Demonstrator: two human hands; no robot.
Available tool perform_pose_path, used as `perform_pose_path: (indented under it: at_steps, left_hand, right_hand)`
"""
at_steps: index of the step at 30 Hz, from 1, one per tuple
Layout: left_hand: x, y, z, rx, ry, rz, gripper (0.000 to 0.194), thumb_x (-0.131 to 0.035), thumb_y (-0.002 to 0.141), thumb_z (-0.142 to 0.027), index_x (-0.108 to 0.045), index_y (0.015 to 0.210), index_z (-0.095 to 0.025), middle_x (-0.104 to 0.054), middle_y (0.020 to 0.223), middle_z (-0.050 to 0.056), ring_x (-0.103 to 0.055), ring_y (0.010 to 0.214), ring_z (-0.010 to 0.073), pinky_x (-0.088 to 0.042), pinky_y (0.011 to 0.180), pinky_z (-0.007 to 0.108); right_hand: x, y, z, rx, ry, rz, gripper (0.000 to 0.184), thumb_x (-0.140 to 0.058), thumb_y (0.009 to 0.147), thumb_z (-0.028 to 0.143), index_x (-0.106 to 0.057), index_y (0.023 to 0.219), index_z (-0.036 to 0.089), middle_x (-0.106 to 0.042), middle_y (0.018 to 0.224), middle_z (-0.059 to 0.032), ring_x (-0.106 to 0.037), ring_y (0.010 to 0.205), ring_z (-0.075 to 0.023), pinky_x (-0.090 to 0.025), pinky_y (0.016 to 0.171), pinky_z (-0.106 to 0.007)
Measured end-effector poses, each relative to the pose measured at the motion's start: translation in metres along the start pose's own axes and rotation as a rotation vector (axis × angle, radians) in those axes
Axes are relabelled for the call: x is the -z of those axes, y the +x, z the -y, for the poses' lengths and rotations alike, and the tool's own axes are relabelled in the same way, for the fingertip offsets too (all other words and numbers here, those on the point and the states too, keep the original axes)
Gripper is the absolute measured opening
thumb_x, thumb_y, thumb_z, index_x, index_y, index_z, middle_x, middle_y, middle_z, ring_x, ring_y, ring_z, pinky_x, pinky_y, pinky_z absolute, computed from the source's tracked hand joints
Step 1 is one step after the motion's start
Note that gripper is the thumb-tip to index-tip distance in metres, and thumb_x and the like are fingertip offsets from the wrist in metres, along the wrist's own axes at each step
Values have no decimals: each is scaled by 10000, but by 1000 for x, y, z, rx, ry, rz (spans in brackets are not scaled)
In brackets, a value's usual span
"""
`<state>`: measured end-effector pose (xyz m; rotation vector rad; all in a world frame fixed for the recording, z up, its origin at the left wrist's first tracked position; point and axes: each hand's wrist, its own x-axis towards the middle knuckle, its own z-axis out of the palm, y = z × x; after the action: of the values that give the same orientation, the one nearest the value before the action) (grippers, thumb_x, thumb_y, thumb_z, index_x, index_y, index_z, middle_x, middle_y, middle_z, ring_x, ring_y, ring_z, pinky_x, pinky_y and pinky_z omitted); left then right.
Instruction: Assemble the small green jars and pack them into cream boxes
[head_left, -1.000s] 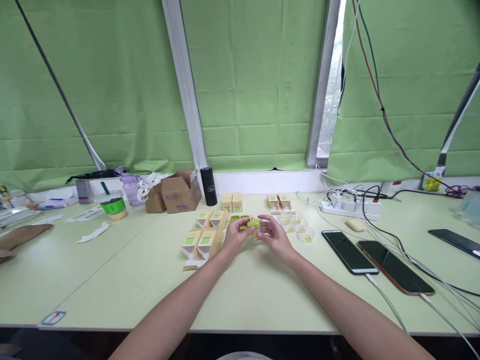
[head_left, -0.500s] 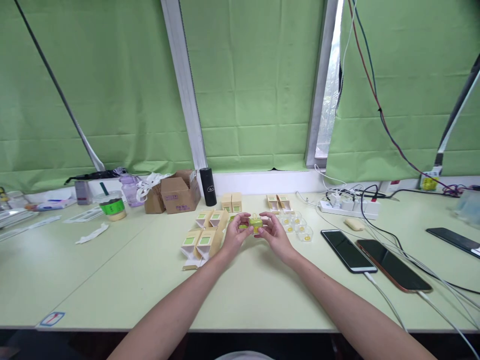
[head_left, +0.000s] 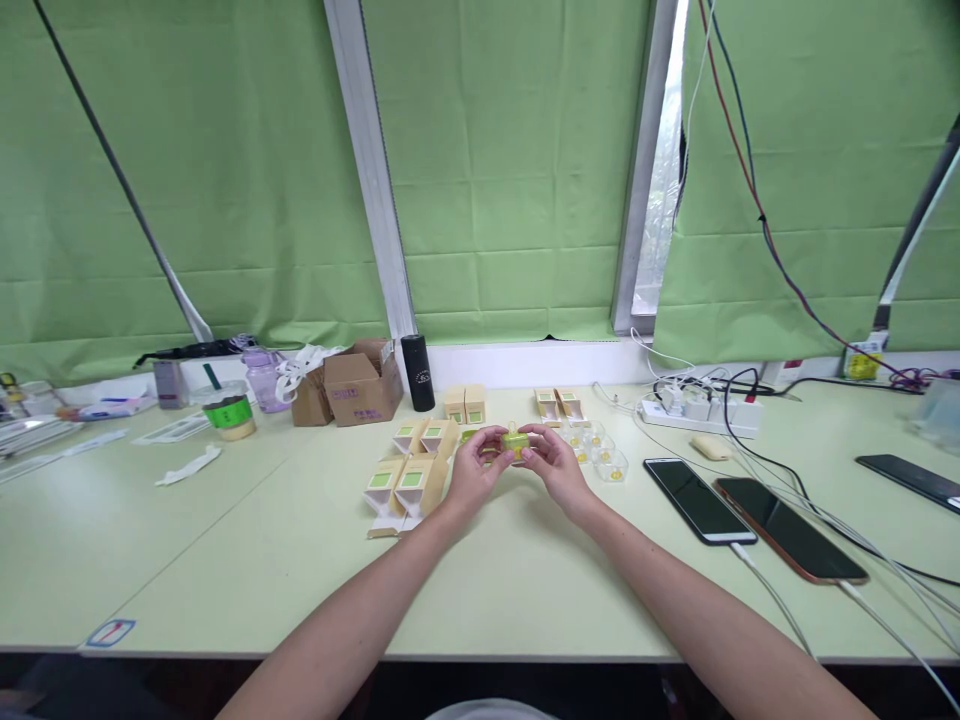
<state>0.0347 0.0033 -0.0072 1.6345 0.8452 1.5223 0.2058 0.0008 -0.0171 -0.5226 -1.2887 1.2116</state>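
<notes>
Between the fingertips of both hands is a small green case [head_left: 515,441] with a clear lower part and a little loop on top, held just above the table. My left hand [head_left: 474,472] grips its left side, and my right hand [head_left: 561,472] grips the right side. Something else green [head_left: 468,436] shows partly behind my left fingers. Close to my left hand stand several open cardboard boxes [head_left: 421,478] with green windows. Several clear cups [head_left: 612,466] with yellow pieces inside sit beside my right hand, partly covered by it.
Behind are two closed small boxes [head_left: 465,404], two open ones [head_left: 559,405] and a black cylinder [head_left: 418,373]. A brown carton [head_left: 364,385] and a green-sleeved cup [head_left: 229,413] stand left. Phones [head_left: 700,502] with cables and a power strip [head_left: 701,415] lie right.
The view has shifted very slightly. Both hands keep hold of the green case at nearly the same spot, with only a small shift of the fingers.
</notes>
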Motion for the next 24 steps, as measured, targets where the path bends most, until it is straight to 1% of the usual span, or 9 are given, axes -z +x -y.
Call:
perform_pose_path:
  at_steps: [3,6,9,13,17,20,24]
  left_hand:
    - [0,-2,-4,-21,-36,-24,474,-856,813,-438,-690,1175,-182,-700,1106,104,-674,1034,229,-565,900,342]
    - [0,-3,-7,-17,-88,-41,445,-830,841,-435,-672,1173,-184,-698,1087,99,-674,1068,229,-556,941,345]
    - [-1,-4,-8,-10,-95,-43,395,-826,841,-409,-679,1125,-177,-711,1094,105,-683,1055,228,-557,960,360]
    - [-3,-5,-9,-35,-82,-50,341,-810,855,-376,-686,1100,-174,-737,1075,106,-705,1029,228,-559,975,376]
    - [-5,-8,-10,-25,-88,-37,321,-806,857,-352,-678,1089,-171,-759,1061,109,-729,969,223,-577,948,390]
    - [-7,-8,-9,-5,-84,-38,305,-804,851,-334,-674,1074,-171,-768,1061,110,-737,930,215,-586,923,389]
    - [-6,-6,-5,9,-76,-59,309,-812,840,-338,-675,1062,-173,-765,1061,108,-736,940,216,-583,913,380]
  right_hand:
    - [-1,-1,0,-32,87,-11,512,-890,788,494,-633,1180,286,-776,1018,-38,-733,945,-237,-609,873,-424]
    - [1,-1,-2,-83,206,-36,559,-912,763,449,-605,1205,299,-787,1025,-41,-747,929,-251,-608,822,-419]
    - [5,0,-5,-143,299,-36,531,-905,761,411,-607,1187,299,-792,1013,-39,-770,918,-266,-599,806,-427]
    - [9,1,-9,-199,382,-16,453,-850,807,396,-614,1181,298,-795,1036,-55,-789,924,-293,-587,794,-450]
    - [12,3,-12,-223,423,-33,396,-820,834,387,-621,1161,281,-799,1080,-86,-787,919,-293,-577,769,-436]
    - [14,3,-13,-233,426,-46,401,-825,823,378,-618,1152,274,-801,1080,-91,-786,915,-291,-575,766,-430]
    - [13,3,-13,-223,401,-59,416,-847,802,384,-628,1136,270,-797,1061,-89,-783,899,-298,-586,777,-456]
